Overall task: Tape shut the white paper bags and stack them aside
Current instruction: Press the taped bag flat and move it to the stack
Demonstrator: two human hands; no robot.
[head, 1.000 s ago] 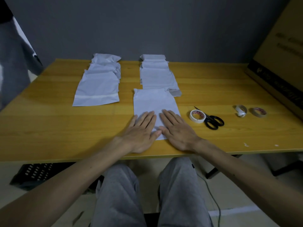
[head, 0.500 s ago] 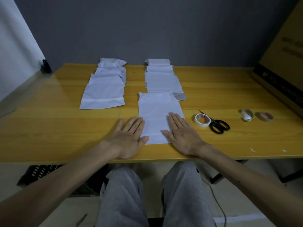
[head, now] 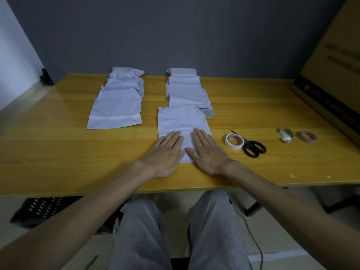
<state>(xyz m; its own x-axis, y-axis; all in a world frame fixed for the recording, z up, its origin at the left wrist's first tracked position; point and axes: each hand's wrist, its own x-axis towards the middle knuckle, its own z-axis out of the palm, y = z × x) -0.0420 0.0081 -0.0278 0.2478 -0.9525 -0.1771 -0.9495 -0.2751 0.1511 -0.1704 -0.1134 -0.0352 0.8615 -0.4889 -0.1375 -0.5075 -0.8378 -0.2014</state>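
Observation:
A white paper bag (head: 181, 121) lies flat at the middle of the wooden table (head: 58, 152). My left hand (head: 165, 154) and my right hand (head: 208, 152) press on its near end with straight fingers, palms down, side by side. Behind it lies a row of overlapping white bags (head: 187, 92). To the left, another row of white bags (head: 116, 106) has a strip of tape across the nearest one. A white tape roll (head: 234, 141) sits just right of my right hand, touching black scissors (head: 252, 148).
Two more tape rolls lie further right: a whitish one (head: 285, 135) and a brown one (head: 307, 136). A large cardboard box (head: 331, 75) stands on the table's right end. A black crate (head: 37, 209) sits on the floor at left. My grey-trousered knees are under the table edge.
My left hand has slid right from the bare table back onto the bag, close beside my right hand. The camera view shifted slightly.

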